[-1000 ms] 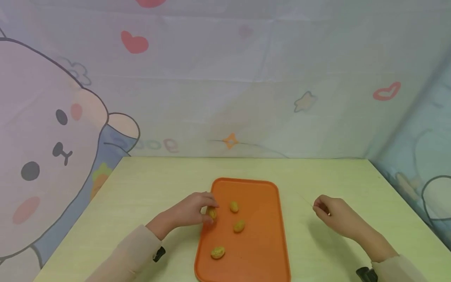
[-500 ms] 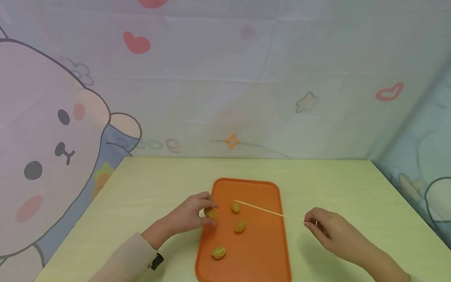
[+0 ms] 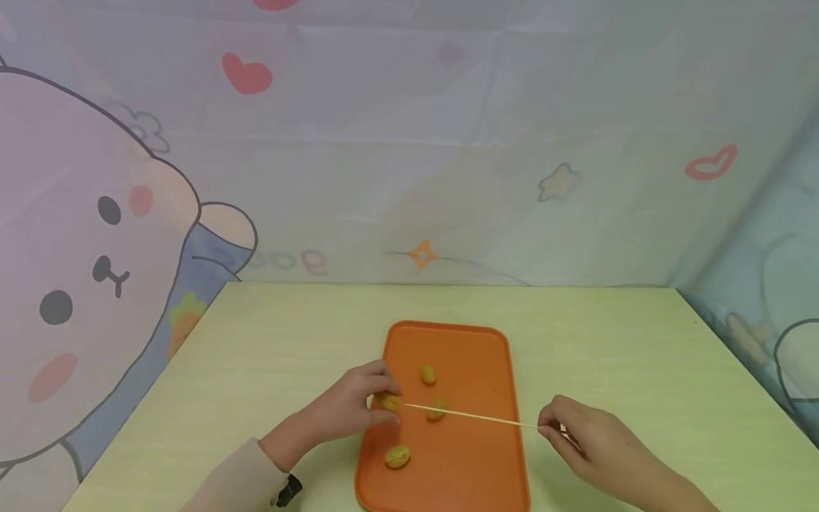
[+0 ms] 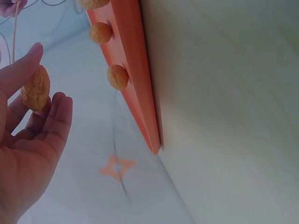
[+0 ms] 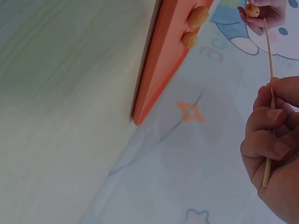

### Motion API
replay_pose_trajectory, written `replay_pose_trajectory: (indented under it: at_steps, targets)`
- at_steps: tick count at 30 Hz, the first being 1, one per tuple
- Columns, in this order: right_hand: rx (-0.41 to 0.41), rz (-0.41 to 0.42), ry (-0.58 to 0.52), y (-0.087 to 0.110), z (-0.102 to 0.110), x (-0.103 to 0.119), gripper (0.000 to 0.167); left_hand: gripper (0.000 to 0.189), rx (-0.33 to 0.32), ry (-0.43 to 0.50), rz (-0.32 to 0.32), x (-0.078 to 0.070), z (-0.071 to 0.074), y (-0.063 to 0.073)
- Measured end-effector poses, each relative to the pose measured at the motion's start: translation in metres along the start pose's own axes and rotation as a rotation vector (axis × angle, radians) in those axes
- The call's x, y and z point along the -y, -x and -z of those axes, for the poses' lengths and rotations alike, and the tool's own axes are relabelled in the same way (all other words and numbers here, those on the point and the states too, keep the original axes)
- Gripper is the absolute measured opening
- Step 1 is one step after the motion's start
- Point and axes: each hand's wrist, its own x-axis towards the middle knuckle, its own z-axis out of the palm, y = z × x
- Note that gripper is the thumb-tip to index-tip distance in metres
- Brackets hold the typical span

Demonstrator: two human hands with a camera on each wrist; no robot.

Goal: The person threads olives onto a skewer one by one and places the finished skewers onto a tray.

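My left hand [image 3: 345,405] pinches a wrinkled, oval, yellow-brown dried fruit [image 4: 36,88] between thumb and fingertips, above the left edge of an orange tray [image 3: 461,469]. To the right of the tray, my right hand [image 3: 595,449] grips a thin bamboo skewer [image 3: 476,417], its fingers curled round the rear end in the right wrist view. The skewer reaches leftward across the tray, its pointed tip close to the held fruit; whether they touch I cannot tell. Three similar fruits lie on the tray: a far one [image 3: 428,375], a middle one [image 3: 437,410] partly behind the skewer, and a near one [image 3: 397,456].
The tray lies on a pale yellow-green table [image 3: 294,334], its near end cut off by the frame. A cloth backdrop [image 3: 384,142] with cartoon prints hangs behind the table's far edge.
The right hand has moved left and nearer, swinging the skewer over the tray until its tip came close to the held fruit. The left hand keeps its fruit and has shifted slightly nearer.
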Motion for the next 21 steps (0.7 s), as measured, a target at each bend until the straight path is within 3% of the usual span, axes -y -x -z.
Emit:
replay_pose_trajectory:
  at_steps: [9,21]
  targets:
    - [0.0,0.009,0.039,0.003,-0.005,0.003,0.02,0.025,0.01,0.049,0.004,-0.006,-0.005,0.0]
    - [-0.044,0.059,0.034,0.005,-0.009,0.006,0.014,0.022,-0.031,-0.008,-0.012,-0.013,-0.012,-0.004]
